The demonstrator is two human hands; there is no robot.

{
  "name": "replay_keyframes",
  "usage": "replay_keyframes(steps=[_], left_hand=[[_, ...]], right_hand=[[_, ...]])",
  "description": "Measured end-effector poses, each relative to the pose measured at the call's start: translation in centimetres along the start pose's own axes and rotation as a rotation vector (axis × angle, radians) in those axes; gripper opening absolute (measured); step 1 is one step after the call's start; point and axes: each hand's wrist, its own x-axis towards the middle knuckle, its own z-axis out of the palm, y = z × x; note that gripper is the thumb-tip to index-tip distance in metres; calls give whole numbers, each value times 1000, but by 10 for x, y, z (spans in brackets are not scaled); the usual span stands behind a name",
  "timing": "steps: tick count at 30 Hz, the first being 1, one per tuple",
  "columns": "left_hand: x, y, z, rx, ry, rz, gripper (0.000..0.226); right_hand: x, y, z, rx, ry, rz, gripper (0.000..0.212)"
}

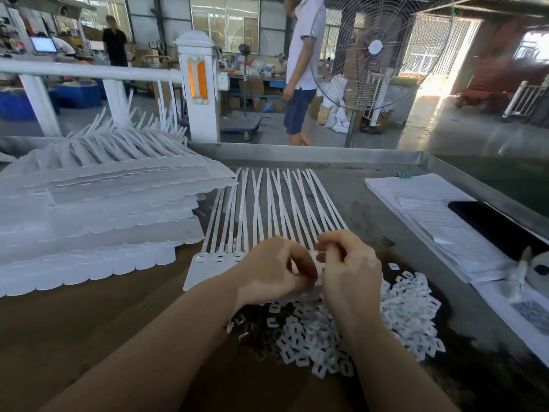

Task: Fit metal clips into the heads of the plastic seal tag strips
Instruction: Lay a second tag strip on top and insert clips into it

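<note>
Metal worktable (371,185), raised rim along the far edge and the right side; bare grey surface between the strips and the papers on the right; brown surface bare in the near left corner.

Sheet of joined white seal strips (267,203) lies flat mid-table, tails fanned toward the far rim, heads toward the person; three heads at the left end (219,257) show small slots with a dark insert; remaining heads hidden under the hands.

Left hand (273,269) fingers curled over the head row, thumb and fingertips drawn together; what it pinches cannot be told. Right hand (347,263) just beside it, fingers curled, tips pinching something small above the strip heads; item too small to identify.

Loose heap of small white square pieces (401,307) on the table under and right of the right wrist; darker metal clips (246,328) at the heap's left edge; no container round them.

Tall stack of strip sheets (98,209) at left, touching the working sheet's tails.

Right: papers (430,209), print unreadable; black phone (499,227) on top.

Beyond the rim: white rail post (197,84), standing fan (377,49).
</note>
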Motion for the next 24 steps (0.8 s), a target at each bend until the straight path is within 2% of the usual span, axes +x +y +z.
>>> replay_keyframes(steps=[3, 5, 14, 24], left_hand=[[-11, 8, 1, 83, -147, 91, 9], [-13, 8, 4, 145, -171, 126, 9], [-17, 5, 8, 80, -147, 146, 9], [-15, 1, 6, -6, -56, 160, 10]], right_hand=[[0, 0, -1, 4, 19, 3, 23], [-1, 0, -1, -8, 20, 11, 23], [-2, 5, -4, -287, -36, 31, 21], [0, 3, -4, -338, -50, 39, 19]])
